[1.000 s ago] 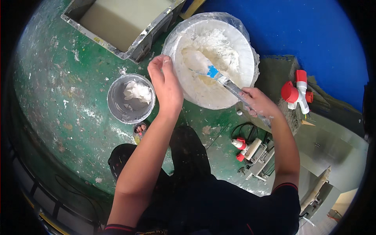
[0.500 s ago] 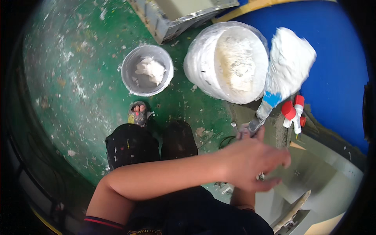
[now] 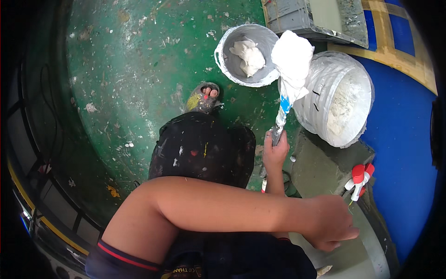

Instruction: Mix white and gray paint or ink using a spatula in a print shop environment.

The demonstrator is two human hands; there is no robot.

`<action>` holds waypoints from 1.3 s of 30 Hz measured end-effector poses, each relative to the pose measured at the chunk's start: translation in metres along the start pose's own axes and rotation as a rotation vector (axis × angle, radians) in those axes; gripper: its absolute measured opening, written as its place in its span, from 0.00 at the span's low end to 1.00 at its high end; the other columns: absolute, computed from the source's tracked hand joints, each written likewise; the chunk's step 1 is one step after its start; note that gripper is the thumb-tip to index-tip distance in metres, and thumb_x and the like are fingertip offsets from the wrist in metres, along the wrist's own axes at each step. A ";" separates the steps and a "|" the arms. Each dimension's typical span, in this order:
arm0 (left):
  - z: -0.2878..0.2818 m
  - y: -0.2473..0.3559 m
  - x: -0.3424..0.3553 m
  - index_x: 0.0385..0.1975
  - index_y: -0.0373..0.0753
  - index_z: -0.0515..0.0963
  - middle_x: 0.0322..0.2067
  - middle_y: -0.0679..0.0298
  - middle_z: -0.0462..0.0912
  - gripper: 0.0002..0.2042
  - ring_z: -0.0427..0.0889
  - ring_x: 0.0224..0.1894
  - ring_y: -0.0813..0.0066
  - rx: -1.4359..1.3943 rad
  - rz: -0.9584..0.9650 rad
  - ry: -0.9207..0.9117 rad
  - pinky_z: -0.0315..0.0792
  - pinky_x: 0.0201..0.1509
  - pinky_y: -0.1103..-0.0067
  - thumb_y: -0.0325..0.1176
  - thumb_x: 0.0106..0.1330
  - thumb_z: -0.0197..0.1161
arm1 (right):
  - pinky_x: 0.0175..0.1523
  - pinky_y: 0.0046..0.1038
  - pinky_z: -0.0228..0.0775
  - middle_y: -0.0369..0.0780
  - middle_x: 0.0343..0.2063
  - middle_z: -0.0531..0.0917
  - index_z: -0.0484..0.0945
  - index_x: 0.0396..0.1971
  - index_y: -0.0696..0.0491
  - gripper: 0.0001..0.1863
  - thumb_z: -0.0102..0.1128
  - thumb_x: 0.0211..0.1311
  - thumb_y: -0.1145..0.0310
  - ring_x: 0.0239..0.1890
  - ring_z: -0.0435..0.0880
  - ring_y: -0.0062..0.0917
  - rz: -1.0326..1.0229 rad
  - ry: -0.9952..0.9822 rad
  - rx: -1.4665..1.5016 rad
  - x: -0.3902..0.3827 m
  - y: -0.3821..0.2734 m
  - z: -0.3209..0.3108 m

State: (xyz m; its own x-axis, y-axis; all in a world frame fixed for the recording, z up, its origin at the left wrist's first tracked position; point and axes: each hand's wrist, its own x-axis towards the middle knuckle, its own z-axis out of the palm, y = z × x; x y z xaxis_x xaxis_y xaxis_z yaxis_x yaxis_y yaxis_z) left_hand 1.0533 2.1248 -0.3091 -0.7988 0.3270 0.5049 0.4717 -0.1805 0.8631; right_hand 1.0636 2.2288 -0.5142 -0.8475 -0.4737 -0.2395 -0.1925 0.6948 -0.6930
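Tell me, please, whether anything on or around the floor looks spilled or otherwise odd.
Yes: the green floor is spattered with white flecks, with a yellow-orange patch left of the dark trousers, which are speckled too. They look like splashes, though their age cannot be told.

You have one left hand (image 3: 331, 222) and one right hand (image 3: 276, 152). Count one long-handled spatula (image 3: 282, 112), one round grey bucket (image 3: 265, 43), one plastic-wrapped tub (image 3: 307, 109), one rectangular grey bin (image 3: 289, 19), one three-way red-and-white plug connector (image 3: 358, 180) and one sandal (image 3: 197, 102) on view.
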 end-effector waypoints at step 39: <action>-0.167 -0.223 -0.316 0.70 0.37 0.62 0.66 0.52 0.70 0.41 0.71 0.67 0.56 -0.646 -1.036 1.295 0.64 0.71 0.60 0.69 0.76 0.35 | 0.33 0.33 0.75 0.47 0.23 0.82 0.73 0.37 0.59 0.13 0.67 0.63 0.69 0.24 0.86 0.35 -0.021 -0.150 -0.034 0.078 0.074 0.029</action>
State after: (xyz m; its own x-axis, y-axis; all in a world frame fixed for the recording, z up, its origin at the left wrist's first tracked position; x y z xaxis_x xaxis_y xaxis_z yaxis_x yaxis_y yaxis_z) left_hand 1.1382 1.9070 -0.6596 -0.5509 -0.2792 -0.7865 -0.3198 -0.7998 0.5080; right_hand 0.9974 2.2274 -0.6036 -0.7602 -0.5620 -0.3260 -0.2283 0.7008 -0.6758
